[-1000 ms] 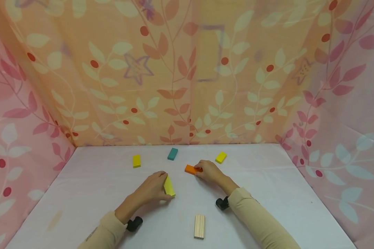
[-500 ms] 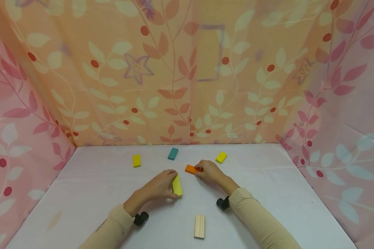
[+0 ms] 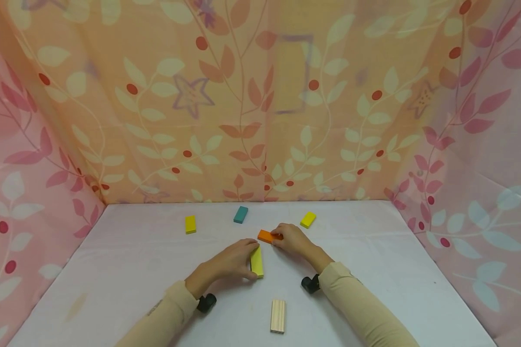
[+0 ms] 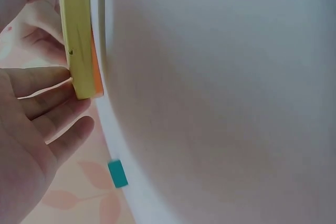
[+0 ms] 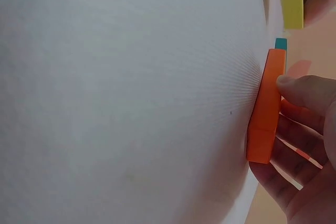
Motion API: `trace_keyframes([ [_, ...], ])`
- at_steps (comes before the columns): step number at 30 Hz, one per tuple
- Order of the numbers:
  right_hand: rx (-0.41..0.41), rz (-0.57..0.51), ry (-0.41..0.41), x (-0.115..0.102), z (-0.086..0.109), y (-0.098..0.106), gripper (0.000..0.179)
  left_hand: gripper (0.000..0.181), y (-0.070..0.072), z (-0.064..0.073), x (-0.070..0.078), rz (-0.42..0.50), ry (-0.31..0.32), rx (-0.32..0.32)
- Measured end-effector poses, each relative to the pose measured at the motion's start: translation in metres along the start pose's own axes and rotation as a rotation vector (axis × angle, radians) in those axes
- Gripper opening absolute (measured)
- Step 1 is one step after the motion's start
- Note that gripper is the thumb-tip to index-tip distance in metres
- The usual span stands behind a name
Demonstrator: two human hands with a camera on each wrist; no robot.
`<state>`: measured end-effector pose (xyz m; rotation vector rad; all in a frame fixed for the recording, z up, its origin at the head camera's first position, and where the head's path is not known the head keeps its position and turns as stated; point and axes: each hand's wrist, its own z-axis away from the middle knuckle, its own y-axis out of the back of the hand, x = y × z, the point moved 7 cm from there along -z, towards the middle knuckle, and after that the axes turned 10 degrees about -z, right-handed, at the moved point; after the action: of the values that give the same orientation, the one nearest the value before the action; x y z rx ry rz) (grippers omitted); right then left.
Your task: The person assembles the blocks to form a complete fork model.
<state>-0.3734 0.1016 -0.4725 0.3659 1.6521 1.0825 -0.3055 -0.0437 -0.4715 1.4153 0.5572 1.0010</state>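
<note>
My left hand (image 3: 231,260) holds a pale yellow wooden block (image 3: 257,263) by its two ends, thumb at the near end and fingers at the far one. In the left wrist view the same yellow block (image 4: 80,40) shows a small dark spot on its face. My right hand (image 3: 293,238) grips an orange block (image 3: 265,236) just beyond and to the right of it. The right wrist view shows that orange block (image 5: 265,108) lengthwise between thumb and fingers, low at the white cloth. A short gap separates the two blocks in the head view.
Farther back lie a yellow block (image 3: 190,224) at left, a teal block (image 3: 240,215) in the middle and another yellow block (image 3: 308,220) at right. A plain wood block (image 3: 278,316) lies near the front of the white table (image 3: 373,289). Patterned cloth walls (image 3: 252,96) enclose the back and sides.
My left hand has carried the pale yellow block to the right, closer to the orange one, and the block has turned a little more upright in view. The right hand stays put.
</note>
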Motion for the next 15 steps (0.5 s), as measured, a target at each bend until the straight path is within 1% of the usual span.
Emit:
trace_keyframes([
  [5,0.013,0.005,0.002,-0.001,0.0,0.0,0.031,0.087,-0.003,-0.006,0.007,-0.015,-0.019,-0.013],
  [15,0.017,0.0,0.006,-0.001,0.0,0.001,0.03,0.086,-0.009,-0.015,0.012,-0.037,-0.015,-0.037],
])
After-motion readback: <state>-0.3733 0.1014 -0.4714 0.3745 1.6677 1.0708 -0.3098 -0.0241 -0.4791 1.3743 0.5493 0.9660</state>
